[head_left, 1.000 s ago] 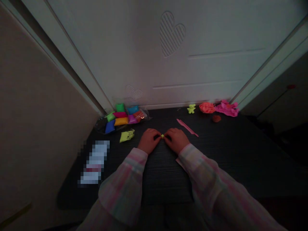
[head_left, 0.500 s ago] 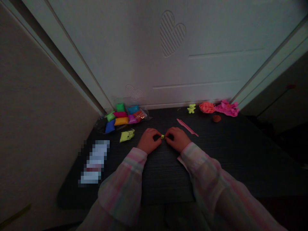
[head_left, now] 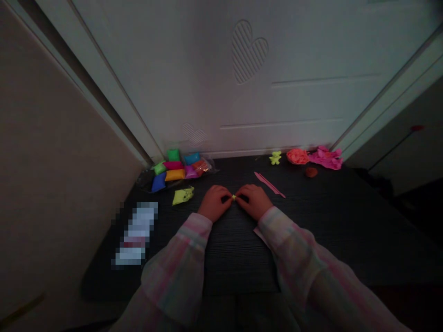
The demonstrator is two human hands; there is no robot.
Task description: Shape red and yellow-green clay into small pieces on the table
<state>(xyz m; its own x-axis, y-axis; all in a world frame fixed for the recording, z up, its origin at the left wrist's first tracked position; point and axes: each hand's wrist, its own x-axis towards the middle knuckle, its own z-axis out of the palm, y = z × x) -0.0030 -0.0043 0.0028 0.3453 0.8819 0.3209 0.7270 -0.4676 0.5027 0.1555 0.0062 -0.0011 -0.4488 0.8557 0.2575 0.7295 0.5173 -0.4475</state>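
Between my fingertips, at the middle of the dark table, is a tiny yellow piece of modelling clay [head_left: 234, 197] with small points like a star. My left hand [head_left: 215, 203] pinches it from the left. From the other side my right hand [head_left: 255, 201] pinches it too, thumb and forefinger closed. Just beyond the right hand lie pink modelling tools [head_left: 270, 184], thin and side by side. An opened yellow clay packet [head_left: 182, 196] rests to the left of my left hand.
Several coloured clay packets [head_left: 175, 174] lie in clear plastic at the back left. A yellow clay bear [head_left: 275, 157], a coral clay mass [head_left: 298, 156], a bright pink clay piece [head_left: 326, 157] and a brown lump [head_left: 311, 172] sit at the back right. Behind stands a white panel [head_left: 207, 83].
The fingertips have drawn slightly closer around the yellow clay, and its points show more clearly. The right hand has shifted a little to the left. Everything else stays put.
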